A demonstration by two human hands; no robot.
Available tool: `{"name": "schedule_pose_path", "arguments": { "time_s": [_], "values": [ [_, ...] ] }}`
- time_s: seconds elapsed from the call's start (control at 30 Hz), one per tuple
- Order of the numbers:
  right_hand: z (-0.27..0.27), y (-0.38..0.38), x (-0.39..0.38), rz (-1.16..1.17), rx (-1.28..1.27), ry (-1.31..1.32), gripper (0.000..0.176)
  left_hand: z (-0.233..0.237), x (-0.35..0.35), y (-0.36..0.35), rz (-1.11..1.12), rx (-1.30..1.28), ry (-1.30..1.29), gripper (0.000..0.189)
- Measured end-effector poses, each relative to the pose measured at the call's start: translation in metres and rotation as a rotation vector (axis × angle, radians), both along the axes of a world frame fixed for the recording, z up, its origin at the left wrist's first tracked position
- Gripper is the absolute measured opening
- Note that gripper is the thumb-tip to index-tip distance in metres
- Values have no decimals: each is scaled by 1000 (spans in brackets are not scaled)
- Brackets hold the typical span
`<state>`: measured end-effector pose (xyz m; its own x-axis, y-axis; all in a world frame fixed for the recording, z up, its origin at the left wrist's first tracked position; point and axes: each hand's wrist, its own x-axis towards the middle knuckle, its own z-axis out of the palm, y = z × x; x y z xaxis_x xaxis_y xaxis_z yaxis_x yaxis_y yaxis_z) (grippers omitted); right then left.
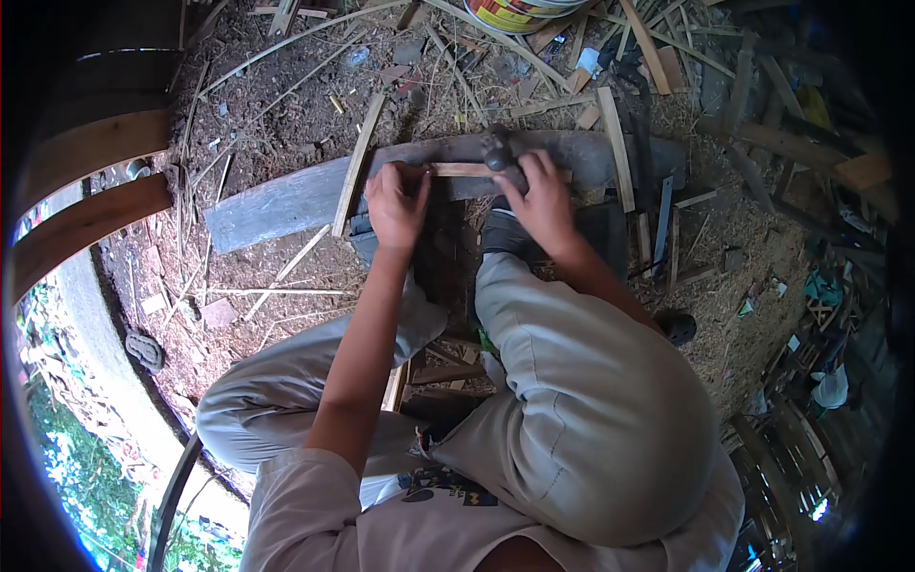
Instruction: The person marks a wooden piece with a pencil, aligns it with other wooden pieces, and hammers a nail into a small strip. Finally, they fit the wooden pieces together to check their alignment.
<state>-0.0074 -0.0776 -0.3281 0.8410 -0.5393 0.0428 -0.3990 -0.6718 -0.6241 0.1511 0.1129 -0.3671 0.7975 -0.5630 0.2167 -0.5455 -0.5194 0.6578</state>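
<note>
A long grey board [276,203] lies across the ground in front of my feet. On it rests a thin light wood strip [462,170], running between my hands. My left hand [396,202] is at the strip's left end, thumb and fingers closed together; what they pinch is too small to make out. My right hand [541,202] is closed around the handle of a dark hammer [498,151], whose head is over the strip's right part. Two upright pale slats, a left slat [359,164] and a right slat [616,148], cross the board.
Wood scraps and shavings cover the dirt floor. A colourful bucket [519,13] stands at the top. A metal ruler-like strip [662,221] lies right of the board. Stacked timber [848,172] is at the far right, and a sandal [145,350] lies at the left.
</note>
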Motion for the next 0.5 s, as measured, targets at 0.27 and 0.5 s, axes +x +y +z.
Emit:
{"name": "schedule_pose_path", "arguments": {
  "time_s": [0.27,0.5],
  "values": [
    [-25,-30,-19,11,-34,170,49,12,7,-3,-18,-192,115,40],
    [-17,-10,-22,-82,41,46,49,16,-24,-12,166,-265,482,25]
  ]
}}
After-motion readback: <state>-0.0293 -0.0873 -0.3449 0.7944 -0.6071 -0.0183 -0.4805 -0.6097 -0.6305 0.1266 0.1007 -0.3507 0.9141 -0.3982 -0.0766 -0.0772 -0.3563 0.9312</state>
